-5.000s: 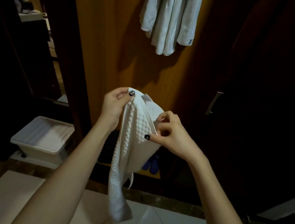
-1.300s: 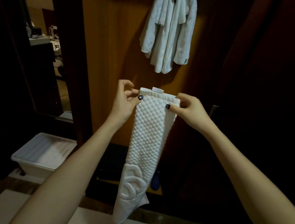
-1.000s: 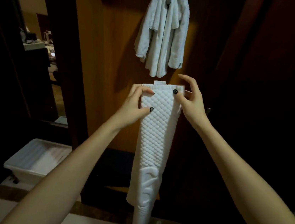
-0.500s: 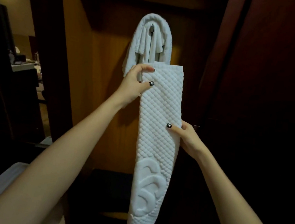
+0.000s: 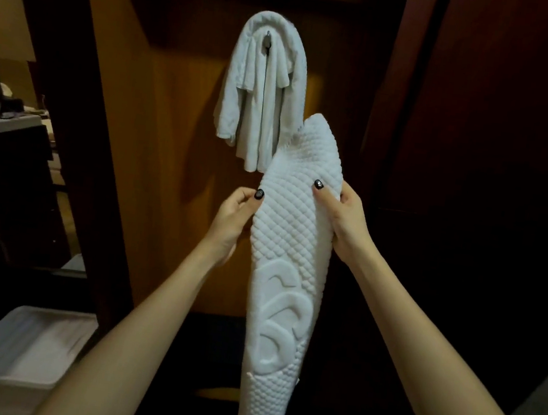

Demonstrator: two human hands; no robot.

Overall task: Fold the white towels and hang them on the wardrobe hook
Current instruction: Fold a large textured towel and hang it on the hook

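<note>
Before the wardrobe panel (image 5: 174, 160), both hands pinch the quilted towel's (image 5: 292, 244) edges.

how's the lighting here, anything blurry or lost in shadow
Head view: dim warm light falls on the wooden panel and hanging towel, which throws a soft shadow to its left; the right side is almost black; the quilted towel is sharp, the plastic bin smeared.

The left hand (image 5: 233, 216) has dropped from the quilted towel's (image 5: 290, 244) top edge to its left side, opposite the right hand (image 5: 344, 216). The towel's top now flops free below the hook, no longer raised over the hung towel (image 5: 264, 102).
</note>
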